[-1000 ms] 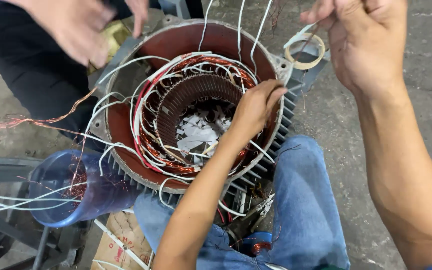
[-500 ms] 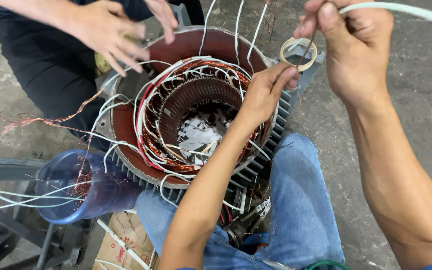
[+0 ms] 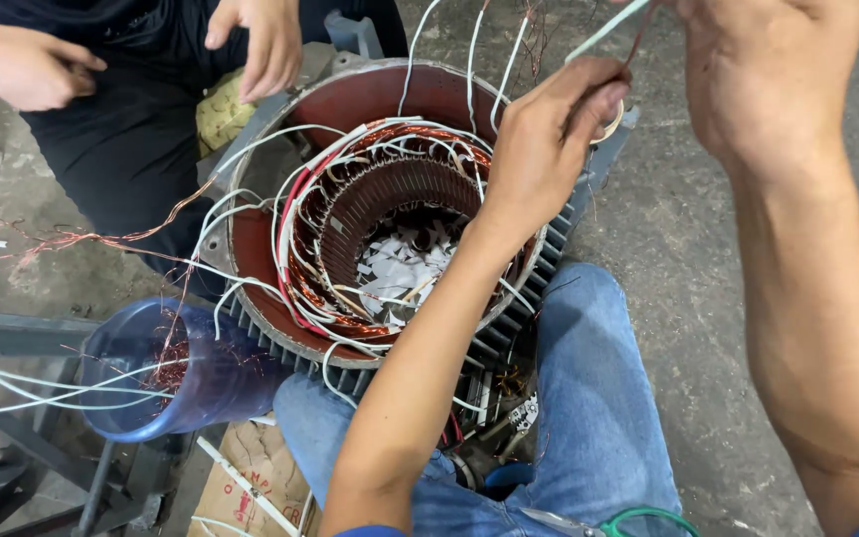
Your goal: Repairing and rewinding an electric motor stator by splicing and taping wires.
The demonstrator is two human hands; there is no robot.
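Observation:
A motor stator (image 3: 280, 298) with a red-brown housing stands on the floor, its copper windings (image 3: 322, 298) and white sleeved leads (image 3: 251, 199) showing. My left hand (image 3: 544, 149) reaches over the stator's far right rim, fingertips pinched on a thin wire beside a white sleeve tube (image 3: 603, 30). My right hand (image 3: 763, 70) is closed on the same wire and sleeve just above and to the right. A roll of tape (image 3: 612, 123) lies mostly hidden behind my left fingers. White paper scraps (image 3: 400, 264) lie inside the bore.
A co-worker in dark clothes squats at the top left, with one hand (image 3: 22, 65) closed and the other (image 3: 260, 40) hanging over the stator's edge. A blue bucket (image 3: 216, 383) with copper scraps, a cardboard box (image 3: 246, 477) and a metal frame (image 3: 12, 333) stand to the left. My jeans-clad knee (image 3: 599, 398) is below.
My left hand has lifted off the stator's inner rim and gone up to the wire at my right hand. The co-worker's hands have drawn back from the windings.

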